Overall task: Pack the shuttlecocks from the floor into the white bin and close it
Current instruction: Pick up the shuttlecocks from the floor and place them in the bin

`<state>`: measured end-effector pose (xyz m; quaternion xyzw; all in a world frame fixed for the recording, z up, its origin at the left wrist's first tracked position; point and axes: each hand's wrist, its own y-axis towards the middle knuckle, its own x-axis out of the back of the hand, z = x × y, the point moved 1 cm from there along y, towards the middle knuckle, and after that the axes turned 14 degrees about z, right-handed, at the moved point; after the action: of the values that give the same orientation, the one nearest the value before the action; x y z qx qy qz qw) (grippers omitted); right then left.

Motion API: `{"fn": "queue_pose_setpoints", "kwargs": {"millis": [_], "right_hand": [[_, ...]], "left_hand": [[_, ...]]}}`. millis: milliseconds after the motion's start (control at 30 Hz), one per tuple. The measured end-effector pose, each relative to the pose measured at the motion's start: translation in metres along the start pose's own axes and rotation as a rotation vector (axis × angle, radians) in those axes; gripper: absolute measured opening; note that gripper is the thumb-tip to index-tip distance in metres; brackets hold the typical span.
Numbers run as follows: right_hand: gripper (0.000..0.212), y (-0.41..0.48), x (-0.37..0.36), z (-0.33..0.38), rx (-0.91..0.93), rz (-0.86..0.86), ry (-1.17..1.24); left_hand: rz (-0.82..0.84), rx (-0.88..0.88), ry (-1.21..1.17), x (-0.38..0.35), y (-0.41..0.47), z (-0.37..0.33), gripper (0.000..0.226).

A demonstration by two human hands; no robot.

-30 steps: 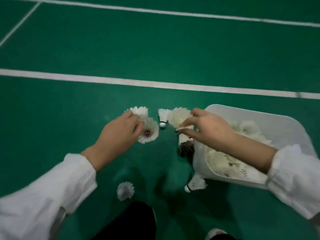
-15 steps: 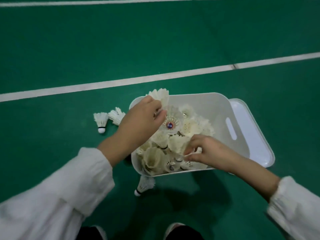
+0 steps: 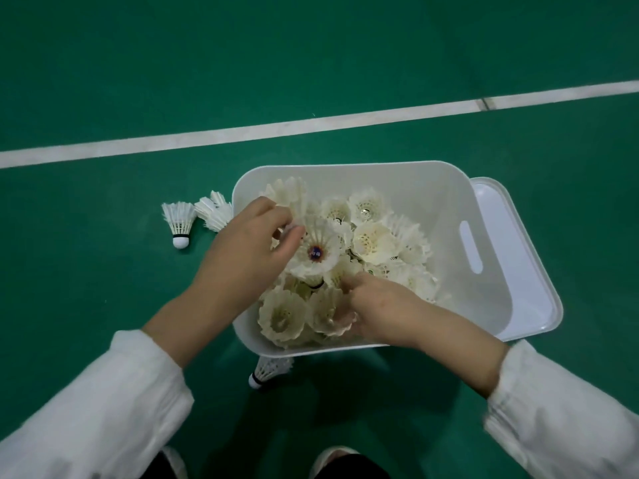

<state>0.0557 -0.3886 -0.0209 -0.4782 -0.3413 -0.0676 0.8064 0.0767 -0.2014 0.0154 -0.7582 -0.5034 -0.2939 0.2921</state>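
Below, we see shuttlecocks (image 3: 373, 240) heaped in the bin (image 3: 397, 181); our left hand (image 3: 249, 250) pinches one there, fingers curled, our right hand (image 3: 380, 309) cups another; three (image 3: 179, 221) lie outside, left and beneath; lid (image 3: 518, 257) lies right.

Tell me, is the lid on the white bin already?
No, the lid lies beside the open white bin, under its right side, while both hands reach into the shuttlecocks inside.
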Motion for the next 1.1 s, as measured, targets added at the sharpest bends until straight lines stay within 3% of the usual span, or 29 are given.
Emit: {"fn": "queue_pose_setpoints", "kwargs": {"millis": [67, 167, 233, 333, 400, 467, 600, 700, 900, 1100], "right_hand": [[0.041, -0.013, 0.010, -0.006, 0.015, -0.043, 0.236], [0.037, -0.035, 0.031, -0.013, 0.107, -0.412, 0.561], [0.041, -0.041, 0.041, -0.010, 0.200, -0.588, 0.593], [0.044, -0.029, 0.047, 0.001, 0.200, -0.545, 0.380], [0.028, -0.020, 0.047, 0.000, 0.152, -0.566, 0.304], [0.016, -0.020, 0.047, -0.006, 0.110, -0.611, 0.302], [0.022, -0.033, 0.039, -0.024, -0.063, -0.642, 0.415], [0.023, -0.030, 0.029, -0.024, -0.100, -0.557, 0.343], [0.022, -0.028, 0.042, -0.017, -0.033, -0.620, 0.362], [0.034, 0.005, 0.017, -0.014, -0.129, -0.300, 0.040]], "left_hand": [[-0.001, 0.010, 0.013, 0.003, 0.000, 0.002, 0.019], [-0.008, 0.019, 0.009, 0.005, 0.003, 0.002, 0.020], [-0.008, 0.018, 0.016, 0.002, 0.007, -0.003, 0.019], [0.018, 0.003, 0.023, -0.007, 0.016, -0.013, 0.020], [0.023, 0.003, 0.015, -0.010, 0.022, -0.018, 0.020], [0.009, 0.008, -0.009, -0.006, 0.027, -0.019, 0.020], [-0.037, 0.066, -0.124, 0.014, 0.027, -0.014, 0.018], [-0.068, 0.090, -0.150, 0.022, 0.023, -0.003, 0.038], [-0.083, 0.014, 0.027, 0.024, 0.017, 0.008, 0.006], [-0.073, -0.013, 0.029, 0.019, 0.021, 0.008, 0.006]]}}
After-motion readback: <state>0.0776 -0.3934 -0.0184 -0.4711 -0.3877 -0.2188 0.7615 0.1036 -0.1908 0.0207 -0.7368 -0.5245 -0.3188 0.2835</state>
